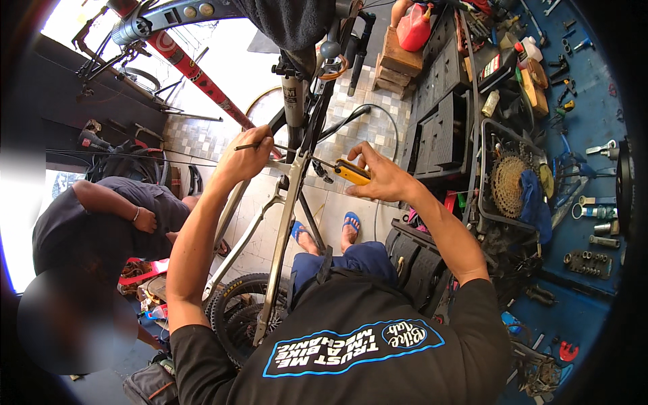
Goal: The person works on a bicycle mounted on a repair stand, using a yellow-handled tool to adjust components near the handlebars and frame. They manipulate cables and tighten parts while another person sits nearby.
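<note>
A silver bicycle frame [291,199] with a rear shock [292,101] runs up the middle of the view. My left hand [248,152] is closed beside the shock's lower end, holding a thin dark rod [248,146], perhaps a hex key. My right hand [378,174], right of the frame, grips a yellow-and-black folding multi-tool [354,174]. A thin key from that tool reaches to the frame pivot; whether its tip is seated, I cannot tell.
A bent-over co-worker [101,229] is at left. Bicycle wheels [226,320] lie below the frame. At right are black bins [435,135], a tray with a cassette [506,185], and a blue tool board [574,223]. A red jug [412,30] sits on wooden blocks.
</note>
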Motion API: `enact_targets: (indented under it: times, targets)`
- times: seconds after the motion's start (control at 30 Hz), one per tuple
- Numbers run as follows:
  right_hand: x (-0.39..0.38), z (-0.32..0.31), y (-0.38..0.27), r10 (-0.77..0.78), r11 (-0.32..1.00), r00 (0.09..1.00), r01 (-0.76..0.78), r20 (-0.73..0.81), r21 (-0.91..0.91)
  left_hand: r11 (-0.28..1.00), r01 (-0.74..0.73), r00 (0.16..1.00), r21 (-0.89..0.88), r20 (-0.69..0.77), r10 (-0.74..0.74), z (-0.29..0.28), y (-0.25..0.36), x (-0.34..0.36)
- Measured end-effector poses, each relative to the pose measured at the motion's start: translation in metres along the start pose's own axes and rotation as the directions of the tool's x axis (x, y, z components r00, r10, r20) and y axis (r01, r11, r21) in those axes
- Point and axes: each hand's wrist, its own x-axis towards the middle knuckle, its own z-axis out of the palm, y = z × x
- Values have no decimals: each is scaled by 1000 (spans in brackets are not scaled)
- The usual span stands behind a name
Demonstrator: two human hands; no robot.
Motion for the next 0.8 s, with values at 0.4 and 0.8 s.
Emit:
enact_targets:
  times: [0.4, 0.8]
  targets:
    - [6, 4, -17, 206, 946, 958, -247, 199, 212, 998, -61, 997, 20, -55, 62, 3, -6, -3]
    - [11, -6, -25, 235, 901, 960, -275, 154, 335, 996, -84, 995, 10, -59, 84, 3, -4, -3]
